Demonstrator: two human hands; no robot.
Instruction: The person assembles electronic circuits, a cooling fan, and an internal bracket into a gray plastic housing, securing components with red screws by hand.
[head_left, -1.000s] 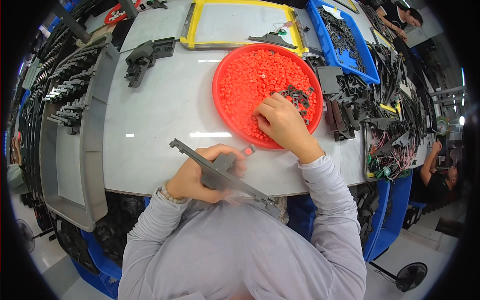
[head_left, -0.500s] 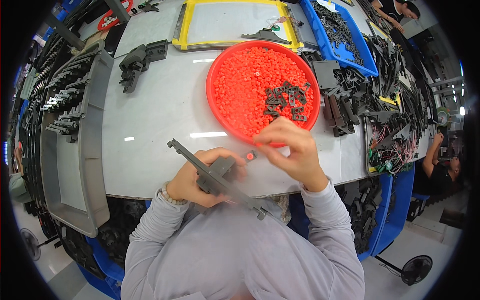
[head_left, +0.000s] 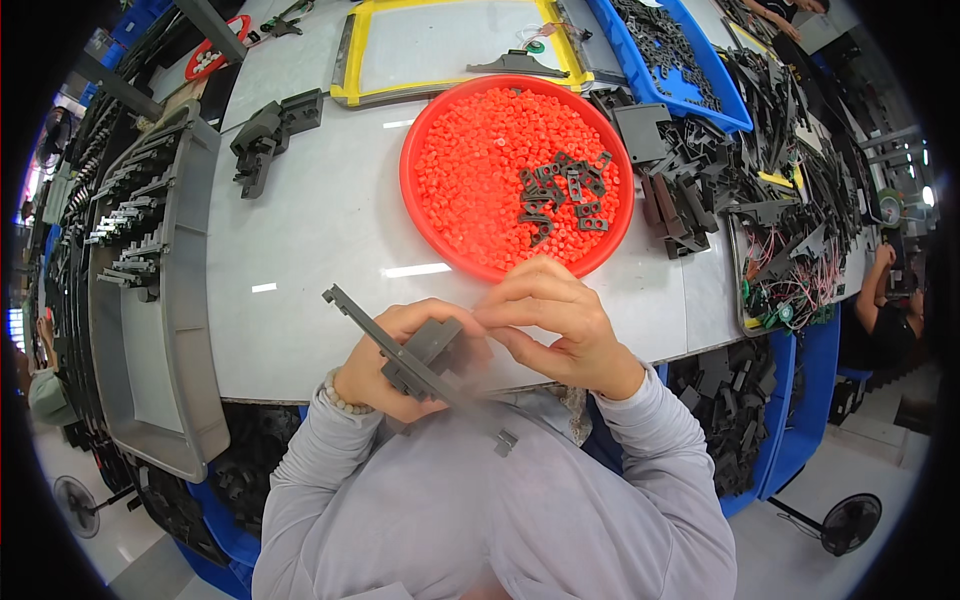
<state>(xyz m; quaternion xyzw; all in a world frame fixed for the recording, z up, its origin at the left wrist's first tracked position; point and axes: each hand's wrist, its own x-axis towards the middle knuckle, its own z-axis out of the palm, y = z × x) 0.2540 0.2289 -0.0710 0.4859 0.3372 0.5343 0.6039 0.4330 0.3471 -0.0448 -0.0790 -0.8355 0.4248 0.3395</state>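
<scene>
My left hand [head_left: 368, 372] is wrapped round a long dark grey plastic part [head_left: 432, 345] with a raised block at its middle. The bar slants from upper left down to my lap, its lower end smeared by motion. My right hand [head_left: 568, 335] is pinched, its fingertips meeting the left hand's fingers beside the block. Whatever lies between those fingertips is hidden. Just beyond, a round red basin [head_left: 407, 185] holds many small red plastic caps [head_left: 465, 165]. Several small dark two-hole clips [head_left: 593, 224] lie on the caps at the basin's right side.
Another dark grey part [head_left: 265, 140] lies at the table's back left. A grey tray [head_left: 185, 330] with metal-tipped parts stands at the left. Behind are a yellow-taped frame [head_left: 345, 60] and a blue bin [head_left: 738, 115]. Dark parts [head_left: 680, 215] and wires [head_left: 795, 285] crowd the right.
My right hand has moved left and down from the basin's near rim to my left hand's fingers. The small red-capped clip seen there before is now covered.
</scene>
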